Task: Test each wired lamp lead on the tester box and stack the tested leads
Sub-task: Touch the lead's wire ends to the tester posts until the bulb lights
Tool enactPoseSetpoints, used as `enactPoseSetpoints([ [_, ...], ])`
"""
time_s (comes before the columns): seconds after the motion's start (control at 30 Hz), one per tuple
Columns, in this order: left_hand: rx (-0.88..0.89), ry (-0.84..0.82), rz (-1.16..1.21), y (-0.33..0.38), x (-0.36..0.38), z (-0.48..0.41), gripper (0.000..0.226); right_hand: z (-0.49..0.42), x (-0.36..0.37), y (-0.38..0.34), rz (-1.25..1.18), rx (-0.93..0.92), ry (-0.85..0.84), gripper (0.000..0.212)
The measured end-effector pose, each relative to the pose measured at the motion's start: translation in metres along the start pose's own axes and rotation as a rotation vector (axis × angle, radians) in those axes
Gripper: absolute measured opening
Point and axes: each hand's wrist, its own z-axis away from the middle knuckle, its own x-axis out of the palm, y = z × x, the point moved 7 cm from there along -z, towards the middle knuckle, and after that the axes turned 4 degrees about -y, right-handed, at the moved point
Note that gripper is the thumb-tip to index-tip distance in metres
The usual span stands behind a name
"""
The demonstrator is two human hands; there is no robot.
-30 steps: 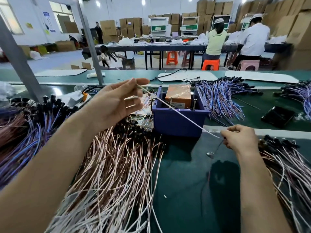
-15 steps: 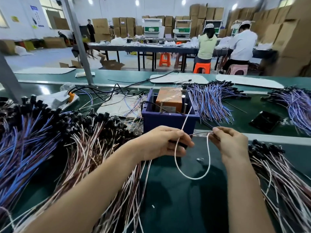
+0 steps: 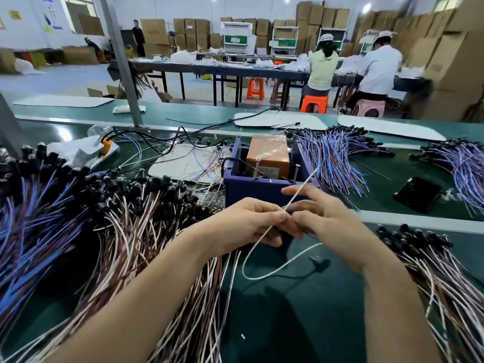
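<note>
Left hand and right hand both pinch one white lead at frame centre, below the tester box

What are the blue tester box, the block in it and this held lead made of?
The tester box: likely moulded plastic, matte blue, thick walls. The orange block: unclear; glossy creased film wraps it. The white lead: probably sheathed wire, matte; it bends in a smooth loop.

The thin white lamp lead disappears behind fingers of the left hand; whether the right hand grips it cannot be told. Print on the orange-brown tester box is illegible, and the pink-and-white lead heap runs off the bottom edge.
</note>
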Motion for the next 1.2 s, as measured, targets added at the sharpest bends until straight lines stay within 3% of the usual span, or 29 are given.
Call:
enactPoseSetpoints([
  [0.2, -0.038, -0.001, 0.107, 0.002, -0.005, 0.008, 0.024, -0.005, 0.005, 0.001, -0.005, -0.068, 0.047, 0.022],
  [0.33, -0.099, -0.04, 0.018, -0.001, -0.006, 0.01, 0.023, -0.003, -0.012, -0.001, -0.072, -0.145, 0.256, 0.021],
  [0.47, -0.168, -0.074, -0.291, -0.003, -0.01, 0.015, 0.026, -0.004, -0.015, 0.004, -0.063, -0.075, 0.342, 0.018],
  [0.57, -0.161, 0.065, -0.484, 0.006, -0.024, 0.018, 0.023, -0.005, -0.009, 0.007, -0.011, -0.02, 0.26, 0.016],
  [0.7, 0.007, 0.348, -0.389, 0.019, -0.039, 0.016, 0.013, -0.011, 0.012, 0.004, 0.046, -0.001, 0.158, 0.02],
  [0.8, 0.109, 0.385, -0.24, 0.019, -0.031, 0.012, 0.009, -0.018, 0.025, 0.007, 0.1, -0.003, 0.153, 0.019],
  [1.07, 0.157, 0.602, 0.003, 0.01, -0.05, 0.013, 0.013, -0.018, 0.013, 0.021, 0.167, 0.069, 0.288, 0.02],
  [1.2, 0.137, 0.72, 0.088, 0.003, -0.065, 0.017, 0.013, -0.009, -0.015, 0.023, 0.149, 0.057, 0.444, 0.017],
])
